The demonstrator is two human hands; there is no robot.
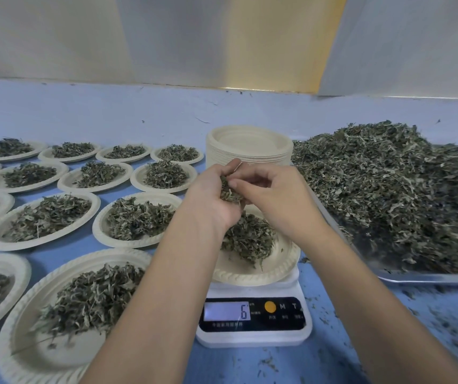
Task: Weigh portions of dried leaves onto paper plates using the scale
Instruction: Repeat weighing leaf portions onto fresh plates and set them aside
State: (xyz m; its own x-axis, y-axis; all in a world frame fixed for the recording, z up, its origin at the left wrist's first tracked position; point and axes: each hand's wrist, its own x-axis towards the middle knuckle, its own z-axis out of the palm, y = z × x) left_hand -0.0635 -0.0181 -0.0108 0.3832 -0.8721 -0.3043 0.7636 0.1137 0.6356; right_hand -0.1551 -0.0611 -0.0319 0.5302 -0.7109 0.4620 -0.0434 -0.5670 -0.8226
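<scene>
Hands (238, 195) hold leaves (229, 191) above leaf-filled plate (252, 273) on scale (252, 336).

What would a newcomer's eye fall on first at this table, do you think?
Both hands meet at the centre: the left hand cups a clump of dried leaves and the right hand pinches at it, above a paper plate on the scale, whose display shows 6. At the right a heap of dried leaves fills a metal tray; rows of filled plates cover the left.
</scene>
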